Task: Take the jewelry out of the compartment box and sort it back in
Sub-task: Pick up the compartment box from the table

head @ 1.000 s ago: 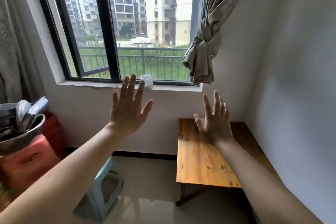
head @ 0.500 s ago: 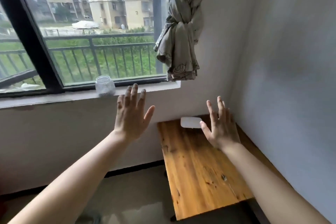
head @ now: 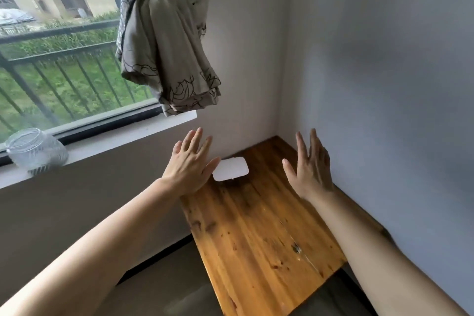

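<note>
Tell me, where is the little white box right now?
The white box lies shut at the far end of the wooden table, near the corner, just beyond the left hand.

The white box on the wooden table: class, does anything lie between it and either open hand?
Nothing visible does. The white box lies closed on the wooden table; the left hand and right hand hover open either side, only bare tabletop between.

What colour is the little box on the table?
White, a plain closed box on the wooden table, seen from the head camera.
</note>
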A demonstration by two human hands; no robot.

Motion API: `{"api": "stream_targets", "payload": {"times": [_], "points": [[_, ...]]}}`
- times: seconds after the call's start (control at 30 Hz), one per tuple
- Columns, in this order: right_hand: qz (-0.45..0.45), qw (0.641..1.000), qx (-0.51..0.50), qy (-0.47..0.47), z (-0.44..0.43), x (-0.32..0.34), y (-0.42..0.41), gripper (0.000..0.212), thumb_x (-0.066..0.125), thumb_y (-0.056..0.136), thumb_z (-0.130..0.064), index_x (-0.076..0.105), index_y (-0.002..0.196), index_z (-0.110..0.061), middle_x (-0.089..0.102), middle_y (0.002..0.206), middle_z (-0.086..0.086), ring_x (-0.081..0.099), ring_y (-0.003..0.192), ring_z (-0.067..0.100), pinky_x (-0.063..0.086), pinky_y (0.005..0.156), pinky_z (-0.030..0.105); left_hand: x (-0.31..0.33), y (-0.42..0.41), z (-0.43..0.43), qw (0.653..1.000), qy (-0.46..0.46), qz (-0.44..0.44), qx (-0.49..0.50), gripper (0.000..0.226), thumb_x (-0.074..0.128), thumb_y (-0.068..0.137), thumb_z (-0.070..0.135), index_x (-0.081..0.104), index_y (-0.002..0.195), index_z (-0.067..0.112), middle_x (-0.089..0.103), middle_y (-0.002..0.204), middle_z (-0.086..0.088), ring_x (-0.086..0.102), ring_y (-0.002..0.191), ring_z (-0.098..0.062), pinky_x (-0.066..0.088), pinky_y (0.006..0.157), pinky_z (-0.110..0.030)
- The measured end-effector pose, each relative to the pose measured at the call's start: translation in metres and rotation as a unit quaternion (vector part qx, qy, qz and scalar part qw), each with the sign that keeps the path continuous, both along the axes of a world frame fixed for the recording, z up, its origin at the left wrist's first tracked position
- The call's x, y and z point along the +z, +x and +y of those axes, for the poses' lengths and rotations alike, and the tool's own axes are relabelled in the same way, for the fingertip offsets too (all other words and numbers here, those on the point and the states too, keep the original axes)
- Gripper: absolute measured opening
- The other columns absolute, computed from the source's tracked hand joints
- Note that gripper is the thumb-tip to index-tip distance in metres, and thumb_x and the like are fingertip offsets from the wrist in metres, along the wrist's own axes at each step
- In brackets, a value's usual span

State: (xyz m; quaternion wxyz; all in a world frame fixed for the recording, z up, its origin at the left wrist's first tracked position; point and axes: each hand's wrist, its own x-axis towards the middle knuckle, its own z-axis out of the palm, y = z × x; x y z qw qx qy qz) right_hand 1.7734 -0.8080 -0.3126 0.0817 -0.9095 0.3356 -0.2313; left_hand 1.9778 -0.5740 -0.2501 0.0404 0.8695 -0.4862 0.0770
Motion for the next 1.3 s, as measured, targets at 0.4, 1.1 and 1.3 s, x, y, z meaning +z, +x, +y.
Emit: {"api": "stream_targets", "payload": {"times": [0.4,1.1,1.3], "points": [[0.08,0.993,0.022,0.089,-0.058,-0.078,0.129,0.078,0.045,0.1,-0.048,0.003,0.159,-0.019,-0.001,0.165,0.021,0.017,0.151,0.037,0.024,0.12,0.049,-0.081,0.113,-0.066,0.991,0.045,0.119,0.049,0.087,0.01,0.09,0.072,0.025,0.157,0.019,0.013,0.166,-0.015,0.01,0.154,-0.032,0.023,0.122,-0.048],[0.056,0.893,-0.078,0.439,-0.079,-0.327,0.275,0.067,0.04,0.106,-0.044,0.006,0.159,-0.025,0.015,0.167,0.003,0.021,0.151,0.026,0.027,0.118,0.042,-0.355,0.188,-0.176,0.807,-0.115,0.491,0.307,0.066,0.041,0.105,0.046,0.013,0.158,0.019,0.026,0.164,-0.003,0.029,0.149,-0.029,0.027,0.119,-0.042],[-0.011,0.883,-0.072,0.464,-0.075,-0.332,0.263,0.044,0.048,0.105,-0.031,0.039,0.148,-0.026,0.05,0.148,-0.003,0.047,0.137,0.021,0.039,0.109,0.034,-0.372,0.173,-0.181,0.796,-0.167,0.483,0.324,0.058,0.056,0.101,0.026,0.029,0.152,0.023,0.047,0.15,0.0,0.048,0.136,-0.027,0.042,0.109,-0.042]]}}
